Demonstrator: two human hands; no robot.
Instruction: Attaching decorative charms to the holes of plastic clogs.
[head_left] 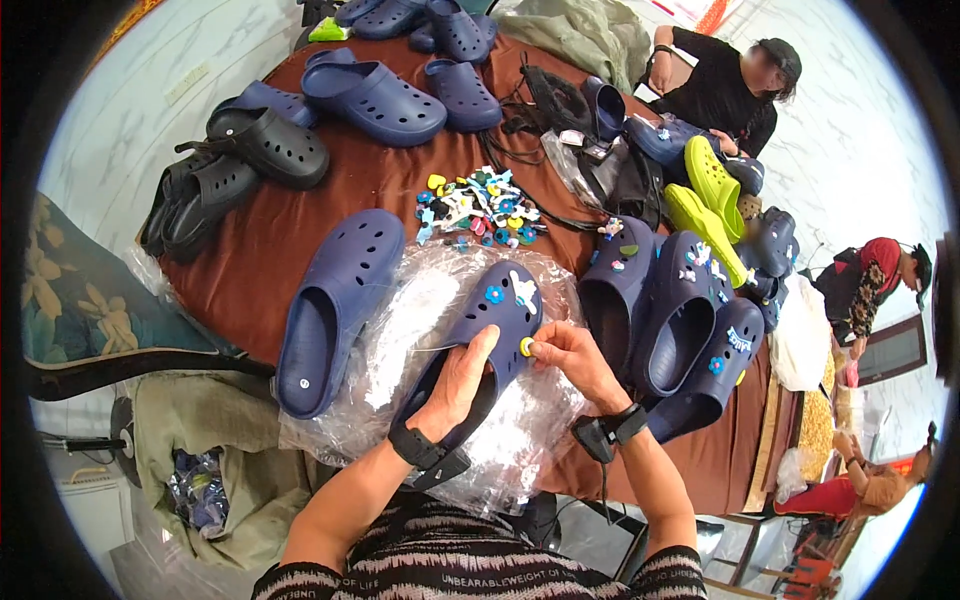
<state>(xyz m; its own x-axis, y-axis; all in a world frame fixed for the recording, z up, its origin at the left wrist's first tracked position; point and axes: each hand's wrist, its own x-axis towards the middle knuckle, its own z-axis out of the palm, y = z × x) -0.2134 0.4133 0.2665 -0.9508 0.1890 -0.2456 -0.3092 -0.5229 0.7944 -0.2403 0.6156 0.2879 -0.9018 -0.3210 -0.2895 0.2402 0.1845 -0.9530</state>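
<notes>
A navy clog (510, 325) with holes in its top rests over crinkled clear plastic in front of me. My left hand (455, 390) is closed on it, thumb on top at the opening and fingers hidden inside or beneath. At the clog's right side, my right hand (572, 360) pinches a small round yellow shoe charm (526, 346) against the holes. A blue flower charm (494, 295) and a white charm (523, 292) sit on the toe. To the left lies another navy clog (345, 290) with no charms. Beyond is a heap of colourful charms (480, 210).
Clear plastic wrap (420, 275) covers part of the brown cloth (240, 310). Charm-decorated navy clogs (680, 300) stand at right, lime clogs (705, 215) beyond them. Black clogs (265, 145) and navy clogs (375, 100) sit at far left. Other people are at the right.
</notes>
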